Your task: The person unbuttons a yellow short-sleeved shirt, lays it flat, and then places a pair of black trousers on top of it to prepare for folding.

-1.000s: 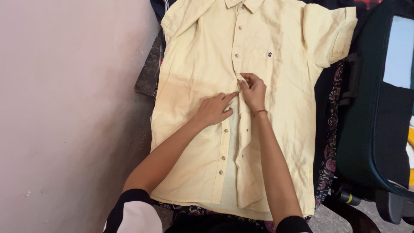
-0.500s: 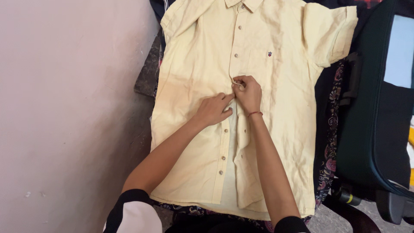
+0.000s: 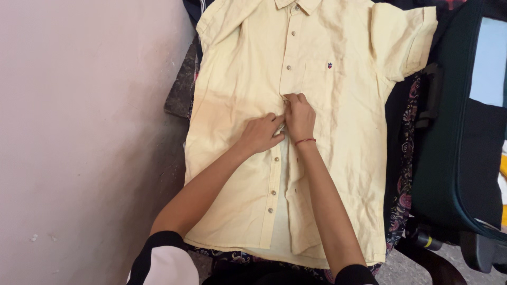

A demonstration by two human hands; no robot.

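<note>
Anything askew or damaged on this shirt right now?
No damage shows. The yellow shirt lies flat, but its front gapes open below both hands, left hand and right hand, where lower buttons are undone. The right sleeve is folded inward.

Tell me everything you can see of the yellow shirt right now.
The yellow shirt is pale, short-sleeved and lies flat, front up, collar away from the person, on a dark patterned cloth. The fabric looks like creased linen or cotton. It has small buttons, a chest pocket and a tiny dark emblem. The upper placket is closed; below the hands it gapes open. The left hand presses the button side, while the right hand pinches the placket at mid-chest.
</note>
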